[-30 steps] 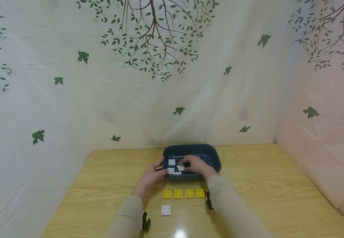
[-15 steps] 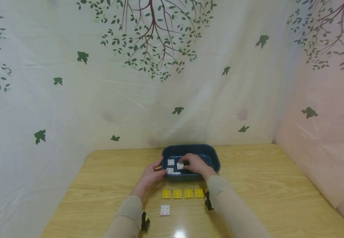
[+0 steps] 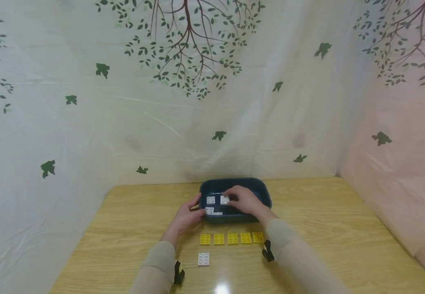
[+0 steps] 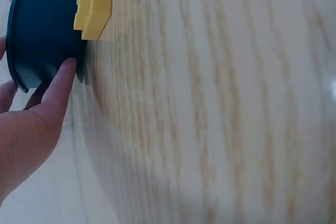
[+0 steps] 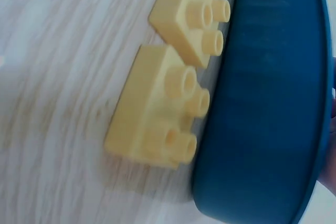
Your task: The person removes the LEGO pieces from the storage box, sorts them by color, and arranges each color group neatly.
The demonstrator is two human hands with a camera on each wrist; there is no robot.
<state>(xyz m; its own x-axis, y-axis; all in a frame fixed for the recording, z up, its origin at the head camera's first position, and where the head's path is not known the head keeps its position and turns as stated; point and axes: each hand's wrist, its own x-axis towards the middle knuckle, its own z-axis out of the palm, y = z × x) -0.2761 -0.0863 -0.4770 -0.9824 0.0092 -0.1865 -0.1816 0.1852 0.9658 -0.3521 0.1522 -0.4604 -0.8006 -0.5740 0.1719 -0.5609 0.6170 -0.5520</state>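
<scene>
My left hand (image 3: pixel 187 217) holds the left end of a dark blue plastic tub (image 3: pixel 234 219). Its thumb (image 4: pixel 62 85) lies against the front wall in the left wrist view, with the other fingers round the end. Inside the tub, my right hand (image 3: pixel 247 200) pinches a white toy building brick (image 3: pixel 224 200) between thumb and fingers. Several white bricks lie at the tub's left side, among them one at the back (image 3: pixel 210 200) and one by the left thumb (image 3: pixel 209 210). In the right wrist view the tub wall hides most of the right hand.
Several yellow bricks (image 3: pixel 232 239) stand in a row on the wooden table (image 3: pixel 135 228), just in front of the tub. Closer to me sits a single white brick (image 3: pixel 203 259). A leaf-patterned curtain (image 3: pixel 175 143) rises behind the table.
My right hand has shifted slightly back and up with the pinched white brick, and its forearm has moved right, uncovering the rightmost yellow brick. The left hand keeps its place on the tub.
</scene>
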